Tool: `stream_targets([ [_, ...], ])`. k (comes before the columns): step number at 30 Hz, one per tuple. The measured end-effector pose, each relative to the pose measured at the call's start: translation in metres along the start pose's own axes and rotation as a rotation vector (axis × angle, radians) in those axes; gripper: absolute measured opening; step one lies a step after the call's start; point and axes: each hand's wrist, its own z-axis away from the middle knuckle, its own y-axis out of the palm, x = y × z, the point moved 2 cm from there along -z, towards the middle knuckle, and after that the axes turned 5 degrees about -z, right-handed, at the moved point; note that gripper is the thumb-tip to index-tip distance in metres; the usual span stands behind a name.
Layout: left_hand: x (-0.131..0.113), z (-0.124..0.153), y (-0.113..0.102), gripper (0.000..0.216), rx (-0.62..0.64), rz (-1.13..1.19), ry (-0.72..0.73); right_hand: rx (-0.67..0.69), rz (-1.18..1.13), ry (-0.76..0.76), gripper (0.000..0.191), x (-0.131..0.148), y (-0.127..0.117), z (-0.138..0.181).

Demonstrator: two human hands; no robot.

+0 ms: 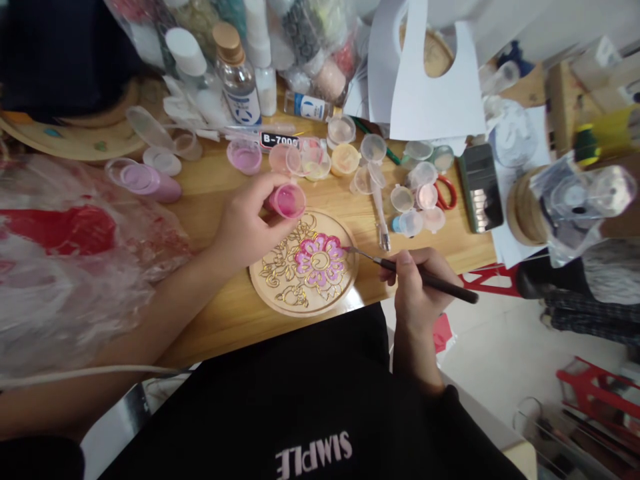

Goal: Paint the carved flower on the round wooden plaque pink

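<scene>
My left hand is closed around a small cup of pink paint, tilted over the upper edge of a round wooden plaque. Between the fingers of my right hand is a palette knife with a dark handle. Its thin metal tip reaches the right-hand petals of a flower on the plaque. Lilac fills the flower's inner petals, with deep pink along the upper outer rim and gold raised outlines. Leaves and buds around it show gold outlines on bare wood.
Several small paint cups stand behind the plaque, near a B-7000 glue tube and bottles. A phone and red-handled scissors lie to the right. Crumpled plastic covers the left side.
</scene>
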Motion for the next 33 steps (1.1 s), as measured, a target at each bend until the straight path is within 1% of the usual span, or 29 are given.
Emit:
stream_targets([
  [3, -0.001, 0.000, 0.000, 0.029, -0.036, 0.014, 0.032, -0.007, -0.020, -0.014, 0.031, 0.001, -0.001, 0.000],
  [7, 0.001, 0.000, 0.001, 0.027, 0.004, -0.036, -0.040, -0.018, -0.002, -0.025, 0.032, 0.002, -0.002, 0.000],
  [10, 0.003, 0.000, 0.001, 0.029, 0.009, -0.045, -0.043, -0.018, 0.020, -0.021, 0.034, 0.002, 0.000, -0.001],
  [17, 0.002, 0.001, 0.002, 0.029, -0.022, -0.025, -0.004, 0.025, -0.051, -0.049, 0.035, 0.003, 0.009, -0.003],
  [22, 0.001, 0.002, 0.002, 0.028, -0.018, -0.044, -0.027, 0.071, -0.018, -0.036, 0.037, 0.002, 0.011, -0.004],
  [28, 0.001, 0.002, 0.002, 0.027, -0.012, -0.048, -0.048, 0.041, -0.011, -0.039, 0.038, 0.000, 0.009, -0.004],
  [33, -0.001, 0.000, 0.001, 0.026, -0.004, -0.025, -0.052, 0.023, -0.016, -0.038, 0.035, 0.001, 0.007, -0.003],
])
